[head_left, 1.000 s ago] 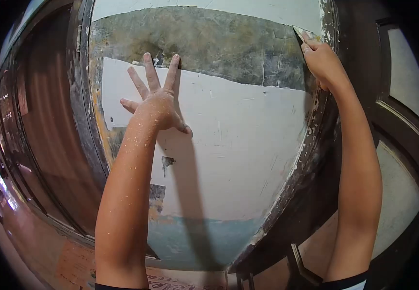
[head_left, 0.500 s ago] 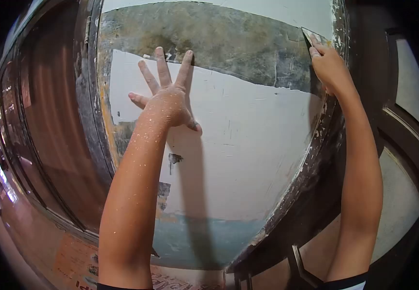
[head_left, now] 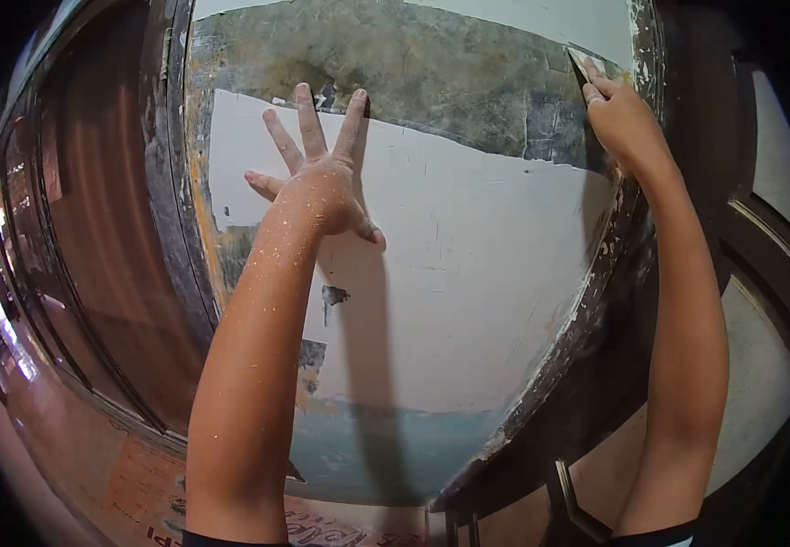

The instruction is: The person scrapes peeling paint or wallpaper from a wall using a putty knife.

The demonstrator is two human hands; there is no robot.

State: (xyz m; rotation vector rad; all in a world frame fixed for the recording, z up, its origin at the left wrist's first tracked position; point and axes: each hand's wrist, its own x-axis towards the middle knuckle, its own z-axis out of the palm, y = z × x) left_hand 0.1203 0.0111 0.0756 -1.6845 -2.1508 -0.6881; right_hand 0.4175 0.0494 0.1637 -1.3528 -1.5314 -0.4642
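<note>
My left hand (head_left: pixel 313 187) lies spread against the panel, its fingertips reaching over the upper edge of a white layer (head_left: pixel 468 255). White specks dot that hand and forearm. A dark grey, stained band (head_left: pixel 431 82) runs across the panel above the white layer. At the upper right, my right hand (head_left: pixel 623 114) grips a flat scraper (head_left: pixel 584 64), whose blade rests at the border between the grey band and the white strip (head_left: pixel 541 18) on top. Its handle is mostly hidden in my fingers.
A chipped dark frame edge (head_left: pixel 586 301) borders the panel on the right, beside a dark panelled door (head_left: pixel 750 237). Brown glossy panels (head_left: pixel 103 201) stand to the left. Below the panel's blue-green lower strip (head_left: pixel 386 456) lies printed cardboard (head_left: pixel 140 483).
My right hand and the scraper have shifted very slightly upward on the panel. My left hand stays spread in the same place. The view has moved a little.
</note>
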